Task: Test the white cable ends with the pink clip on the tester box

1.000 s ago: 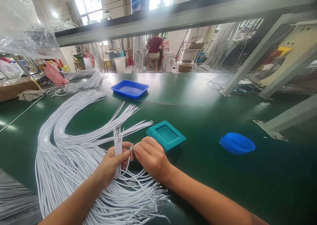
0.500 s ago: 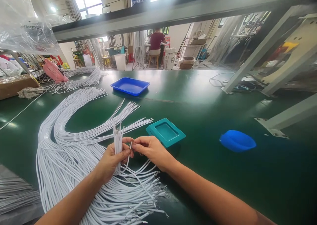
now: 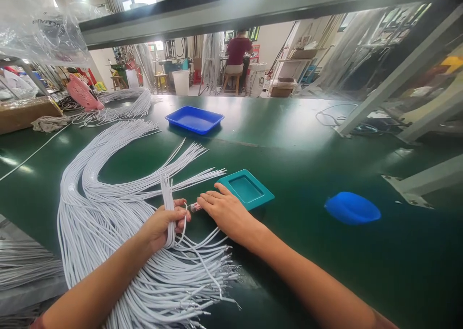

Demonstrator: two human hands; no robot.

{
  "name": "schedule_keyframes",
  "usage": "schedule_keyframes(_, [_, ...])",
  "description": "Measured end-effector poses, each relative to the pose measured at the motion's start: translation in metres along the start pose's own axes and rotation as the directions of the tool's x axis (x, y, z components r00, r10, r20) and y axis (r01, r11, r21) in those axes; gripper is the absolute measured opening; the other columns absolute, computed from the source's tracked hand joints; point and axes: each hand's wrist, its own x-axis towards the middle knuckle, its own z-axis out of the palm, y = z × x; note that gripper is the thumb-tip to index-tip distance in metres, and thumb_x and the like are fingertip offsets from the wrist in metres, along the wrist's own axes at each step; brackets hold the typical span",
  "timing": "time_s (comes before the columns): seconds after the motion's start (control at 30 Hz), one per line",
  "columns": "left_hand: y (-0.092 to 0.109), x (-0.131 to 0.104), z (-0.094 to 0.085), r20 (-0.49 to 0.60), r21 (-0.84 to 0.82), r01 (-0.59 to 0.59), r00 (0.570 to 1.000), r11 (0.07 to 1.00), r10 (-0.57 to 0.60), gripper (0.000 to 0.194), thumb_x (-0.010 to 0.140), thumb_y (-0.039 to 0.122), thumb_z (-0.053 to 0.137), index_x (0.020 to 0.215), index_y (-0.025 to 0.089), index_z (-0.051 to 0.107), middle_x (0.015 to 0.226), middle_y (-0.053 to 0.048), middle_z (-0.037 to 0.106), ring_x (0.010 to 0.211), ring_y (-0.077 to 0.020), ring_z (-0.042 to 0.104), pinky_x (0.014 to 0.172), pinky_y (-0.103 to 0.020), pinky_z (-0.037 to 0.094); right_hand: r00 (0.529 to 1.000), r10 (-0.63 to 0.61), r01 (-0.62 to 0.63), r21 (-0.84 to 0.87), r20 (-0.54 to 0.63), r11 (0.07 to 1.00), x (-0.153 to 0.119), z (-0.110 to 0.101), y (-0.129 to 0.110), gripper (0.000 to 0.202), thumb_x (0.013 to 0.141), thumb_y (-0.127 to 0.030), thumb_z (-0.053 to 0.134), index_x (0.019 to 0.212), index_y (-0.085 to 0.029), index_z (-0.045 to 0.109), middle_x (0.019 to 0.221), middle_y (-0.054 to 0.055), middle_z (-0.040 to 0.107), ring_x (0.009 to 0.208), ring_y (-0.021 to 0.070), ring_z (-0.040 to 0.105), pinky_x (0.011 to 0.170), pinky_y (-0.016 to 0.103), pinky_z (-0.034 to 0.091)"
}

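Note:
My left hand [image 3: 162, 224] grips an upright bunch of thin white cables [image 3: 168, 197], their stripped ends pointing up. A big curved heap of the same white cables [image 3: 104, 213] lies on the green table [image 3: 296, 165] to the left and in front of me. My right hand [image 3: 223, 211] rests flat on the table, fingers stretched toward a small pinkish part [image 3: 195, 207] lying between the two hands. It touches or nearly touches that part. A teal shallow tray [image 3: 247, 189] sits just beyond my right hand.
A blue tray [image 3: 194, 119] stands farther back, and a blue bowl-like scoop [image 3: 352, 208] lies to the right. More cable bundles [image 3: 125, 107], a pink basket [image 3: 81, 94] and a cardboard box [image 3: 25, 114] are at the back left. A person [image 3: 237, 54] sits far behind.
My right hand has dropped from the cable tip at the left hand down onto the table, fingers flattened by the small part. The left hand keeps its bunch, slightly lower.

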Motion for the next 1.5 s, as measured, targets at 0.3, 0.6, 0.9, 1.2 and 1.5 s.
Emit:
schedule_keyframes(0.3, [-0.004,0.008,0.001,0.044,-0.003,0.057,0.997,0.998,-0.056,0.025,0.069,0.009,0.059,0.09,0.013,0.046,0.061,-0.003,0.057,0.044,-0.0048,0.04,0.04,-0.015,0.026,1.0,-0.026,0.025,-0.067,-0.009,0.997,0.006,-0.003,-0.003,0.019,0.086,-0.014,0.044,0.075,-0.013,0.06,0.071,0.009,0.062,0.071,0.0187,0.047,0.07,0.031,0.037])
schedule_keyframes(0.6, [-0.007,0.014,0.001,0.046,-0.005,0.109,0.993,0.994,-0.109,0.019,0.068,0.007,0.058,0.084,0.012,0.048,0.058,-0.003,0.056,0.043,-0.0039,0.038,0.039,-0.013,0.026,1.0,-0.004,0.003,-0.06,-0.016,0.998,0.003,-0.007,0.001,0.012,0.081,-0.023,0.054,0.088,-0.016,0.06,0.084,0.007,0.065,0.082,0.0203,0.048,0.078,0.033,0.035])
schedule_keyframes(0.9, [-0.006,0.011,-0.001,0.013,-0.03,0.115,0.993,0.993,-0.114,0.027,0.07,0.006,0.057,0.092,0.012,0.044,0.059,-0.003,0.056,0.044,-0.0046,0.039,0.04,-0.014,0.027,0.873,0.454,-0.482,-0.177,-0.18,0.858,-0.002,0.001,0.023,0.044,0.089,-0.035,0.037,0.13,-0.021,0.037,0.13,0.009,0.045,0.122,0.0329,0.029,0.096,0.054,0.019])
schedule_keyframes(1.2, [0.004,-0.004,-0.004,0.087,-0.03,0.021,0.996,0.999,-0.018,0.031,0.072,0.014,0.062,0.1,0.012,0.051,0.065,-0.001,0.052,0.046,-0.003,0.036,0.043,-0.015,0.025,0.861,0.457,-0.468,0.006,-0.225,0.884,-0.001,0.0,0.025,0.038,0.087,-0.028,0.042,0.124,-0.019,0.047,0.118,0.011,0.055,0.116,0.0303,0.037,0.096,0.051,0.024])
schedule_keyframes(1.5, [0.003,-0.009,0.005,0.226,0.169,-0.113,0.971,0.979,0.074,0.022,0.075,0.031,0.062,0.082,0.01,0.065,0.064,-0.002,0.048,0.053,-0.0051,0.034,0.048,-0.019,0.026,0.882,0.452,-0.209,0.745,-0.137,0.633,0.004,-0.031,-0.008,0.011,0.075,-0.017,0.056,0.077,-0.018,0.066,0.077,0.002,0.064,0.075,0.0136,0.056,0.067,0.024,0.044])
